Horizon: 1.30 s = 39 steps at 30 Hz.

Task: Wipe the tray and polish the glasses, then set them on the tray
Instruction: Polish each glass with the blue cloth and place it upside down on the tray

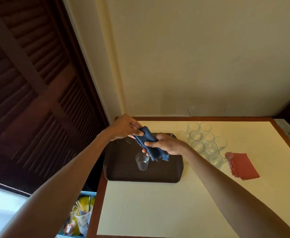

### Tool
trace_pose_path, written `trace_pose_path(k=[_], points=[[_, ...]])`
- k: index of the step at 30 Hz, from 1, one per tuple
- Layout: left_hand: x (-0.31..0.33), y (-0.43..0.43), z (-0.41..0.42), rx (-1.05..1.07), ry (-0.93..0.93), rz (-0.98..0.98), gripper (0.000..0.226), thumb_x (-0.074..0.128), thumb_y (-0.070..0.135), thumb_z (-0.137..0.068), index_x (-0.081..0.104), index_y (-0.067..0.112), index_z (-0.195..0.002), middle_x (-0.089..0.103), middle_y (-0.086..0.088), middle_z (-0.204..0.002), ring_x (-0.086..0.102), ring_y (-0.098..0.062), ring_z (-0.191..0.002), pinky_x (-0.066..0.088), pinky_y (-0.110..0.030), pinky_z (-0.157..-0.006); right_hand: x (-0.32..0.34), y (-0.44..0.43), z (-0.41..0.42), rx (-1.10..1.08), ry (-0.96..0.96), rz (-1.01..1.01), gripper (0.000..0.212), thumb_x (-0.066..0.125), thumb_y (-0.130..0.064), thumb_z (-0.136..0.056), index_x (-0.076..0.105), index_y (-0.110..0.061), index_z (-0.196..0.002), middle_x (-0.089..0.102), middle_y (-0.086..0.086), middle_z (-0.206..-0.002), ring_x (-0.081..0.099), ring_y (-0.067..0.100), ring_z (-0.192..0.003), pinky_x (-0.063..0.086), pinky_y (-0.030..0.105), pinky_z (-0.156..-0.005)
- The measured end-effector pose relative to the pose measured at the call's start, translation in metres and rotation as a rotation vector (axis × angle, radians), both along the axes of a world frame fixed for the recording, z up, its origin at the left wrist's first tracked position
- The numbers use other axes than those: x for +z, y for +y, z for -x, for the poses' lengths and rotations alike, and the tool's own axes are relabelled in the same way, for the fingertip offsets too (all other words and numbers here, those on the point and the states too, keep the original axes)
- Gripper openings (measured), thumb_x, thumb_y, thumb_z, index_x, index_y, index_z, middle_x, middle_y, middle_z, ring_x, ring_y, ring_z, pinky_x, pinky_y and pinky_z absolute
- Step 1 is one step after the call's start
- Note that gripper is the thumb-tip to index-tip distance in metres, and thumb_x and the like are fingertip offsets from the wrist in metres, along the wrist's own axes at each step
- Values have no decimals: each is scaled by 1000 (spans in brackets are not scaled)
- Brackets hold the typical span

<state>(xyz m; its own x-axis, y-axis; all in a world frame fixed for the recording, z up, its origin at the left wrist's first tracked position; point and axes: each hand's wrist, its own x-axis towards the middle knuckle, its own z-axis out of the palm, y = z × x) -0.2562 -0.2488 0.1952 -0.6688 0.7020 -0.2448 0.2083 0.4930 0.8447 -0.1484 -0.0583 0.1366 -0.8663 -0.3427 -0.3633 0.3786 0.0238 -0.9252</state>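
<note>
Slanting far-left to near-right, the cloth (pixel 148 137) (blue) is held.

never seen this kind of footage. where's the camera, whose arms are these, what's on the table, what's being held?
No robot here: a person works with bare hands, and the single picture comes from a wide-angle camera on their head, looking forward and down. So the two arms reaching in are their own. The left hand and right hand both grip a folded blue cloth above a dark tray. One glass stands upright on the tray. To the tray's right, a cluster of glasses waits on the table, with a pink cloth beside it.
</note>
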Motion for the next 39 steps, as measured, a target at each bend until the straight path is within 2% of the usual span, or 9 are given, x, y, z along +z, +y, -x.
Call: trace_pose_path(k=[4, 7, 10, 13, 16, 18, 28, 36, 39], points=[[-37, -9, 8, 74, -72, -46, 28, 81, 4, -86, 76, 5, -114, 80, -9, -99, 77, -21, -95, 63, -32, -85, -18, 6, 2, -41, -36, -159, 13, 54, -14, -103, 58, -3, -109, 69, 6, -91, 69, 11, -77, 55, 26, -73], [-64, -22, 14, 142, -166, -84, 31, 79, 14, -91, 72, 15, -121, 77, -5, -111, 74, -19, -105, 61, -28, -86, -37, 14, -1, -94, -51, -221, 12, 52, -14, -104, 56, -2, -105, 64, 13, -90, 61, 15, -68, 52, 29, -68], [-99, -32, 14, 168, -162, -4, 32, 68, 7, -97, 66, 27, -122, 72, 1, -119, 69, -17, -115, 56, -24, -85, -59, 20, -4, -172, -148, -216, 10, 52, -15, -104, 58, -7, -102, 63, 7, -81, 57, 13, -61, 49, 25, -60], [-143, -37, 5, 142, -178, 139, 60, 73, 5, -91, 50, 32, -139, 57, 1, -139, 56, -19, -128, 49, -25, -89, -79, 21, -5, -211, -247, -185, 30, 55, -33, -101, 61, -4, -102, 61, 6, -74, 51, 13, -52, 43, 26, -52], [-189, -37, -17, 84, -158, 240, 97, 93, 25, -75, 36, 30, -154, 45, 4, -148, 46, -16, -131, 45, -35, -104, -98, 17, -7, -238, -276, -222, 55, 54, -56, -97, 63, -2, -102, 59, 3, -67, 45, 12, -47, 40, 23, -46], [-213, -32, -33, 109, -106, 253, 109, 97, 39, -67, 35, 27, -156, 45, 7, -148, 44, -14, -131, 43, -39, -110, -108, 12, -9, -255, -266, -230, 56, 51, -59, -97, 62, -4, -96, 58, 2, -63, 42, 11, -44, 37, 22, -43], [-245, -12, -51, 374, 12, 58, 77, 95, 39, -69, 63, 23, -137, 71, 10, -121, 67, -11, -110, 57, -30, -96, -124, 7, -13, -360, -298, -188, 44, 50, -50, -101, 59, -7, -94, 55, 1, -58, 40, 11, -39, 34, 22, -39], [-186, -11, -40, 189, 164, -8, 71, 94, 31, -71, 64, 28, -135, 70, 18, -124, 62, 7, -112, 52, -23, -102, -82, 13, -10, -191, -167, -244, 48, 48, -50, -102, 61, -4, -96, 54, 2, -57, 40, 11, -39, 35, 20, -39], [-139, -9, -32, 84, 231, 4, 72, 94, 29, -72, 63, 27, -137, 70, 13, -128, 63, 1, -114, 53, -27, -103, -52, 14, -8, -106, -62, -375, 56, 47, -54, -101, 61, -1, -97, 56, 3, -59, 43, 13, -40, 37, 22, -42]])
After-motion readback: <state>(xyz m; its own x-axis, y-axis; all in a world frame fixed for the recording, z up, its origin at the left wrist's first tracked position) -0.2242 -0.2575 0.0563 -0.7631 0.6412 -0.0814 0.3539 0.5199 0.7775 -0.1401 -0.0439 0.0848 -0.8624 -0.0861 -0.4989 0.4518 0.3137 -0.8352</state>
